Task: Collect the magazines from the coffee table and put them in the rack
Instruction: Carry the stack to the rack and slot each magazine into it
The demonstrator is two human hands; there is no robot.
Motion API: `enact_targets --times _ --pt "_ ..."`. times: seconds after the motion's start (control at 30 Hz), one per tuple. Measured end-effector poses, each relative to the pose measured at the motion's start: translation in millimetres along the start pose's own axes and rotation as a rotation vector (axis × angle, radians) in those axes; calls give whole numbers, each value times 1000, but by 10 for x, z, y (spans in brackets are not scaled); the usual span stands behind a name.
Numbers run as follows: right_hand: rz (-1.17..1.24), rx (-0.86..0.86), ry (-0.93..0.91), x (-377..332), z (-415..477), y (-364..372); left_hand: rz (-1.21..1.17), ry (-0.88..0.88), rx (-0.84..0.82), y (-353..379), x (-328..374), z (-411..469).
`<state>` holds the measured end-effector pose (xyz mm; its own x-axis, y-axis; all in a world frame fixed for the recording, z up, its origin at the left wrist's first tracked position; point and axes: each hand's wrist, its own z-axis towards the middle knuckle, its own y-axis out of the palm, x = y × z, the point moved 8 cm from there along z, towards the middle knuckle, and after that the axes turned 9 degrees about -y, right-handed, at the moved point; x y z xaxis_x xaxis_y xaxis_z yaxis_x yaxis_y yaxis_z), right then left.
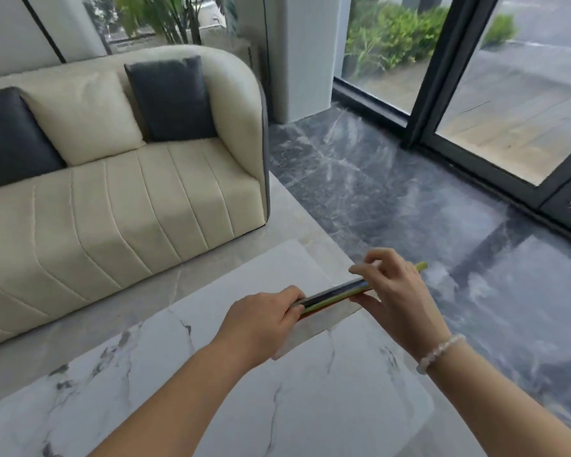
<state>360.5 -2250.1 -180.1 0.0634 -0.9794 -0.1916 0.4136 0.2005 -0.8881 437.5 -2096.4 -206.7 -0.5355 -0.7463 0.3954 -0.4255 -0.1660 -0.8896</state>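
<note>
Head view: thin stack of magazines (338, 295) held nearly edge-on above the far right part of the white marble coffee table (211, 374), lifted clear of its top. Left hand (264, 319) clamped on the near left end of the stack, fingers curled around it. Right hand (389, 291) at the far right end, thumb beneath, fingers loosely arched over the top edge; pale bead bracelet (440, 352) on that wrist. Cream sofa (119, 206) with dark cushions (173, 98) far left. Dark marble floor (393, 199) and glass doors (508, 110) right. No rack in view.
</note>
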Motion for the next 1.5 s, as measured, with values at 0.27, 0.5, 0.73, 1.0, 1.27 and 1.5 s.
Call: enact_targets --times 0.27,0.5,0.73,1.0,1.27,1.5 --pt "-73 169 203 706 -403 -1081 60 264 -40 -269 1318 312" --pt "-215 107 298 1487 -1076 -1952 87 394 -112 -81 2724 465" --pt "-300 139 402 2400 -1938 -2948 193 604 -51 281 4447 413" --pt "-353 171 555 3423 -2686 -3738 209 767 -22 649 6051 558" --pt "-401 70 656 4768 -3094 -4386 221 920 -61 949 7652 1097" --pt "-385 48 820 6221 -3540 -5025 238 1036 -164 1352 9274 1817"
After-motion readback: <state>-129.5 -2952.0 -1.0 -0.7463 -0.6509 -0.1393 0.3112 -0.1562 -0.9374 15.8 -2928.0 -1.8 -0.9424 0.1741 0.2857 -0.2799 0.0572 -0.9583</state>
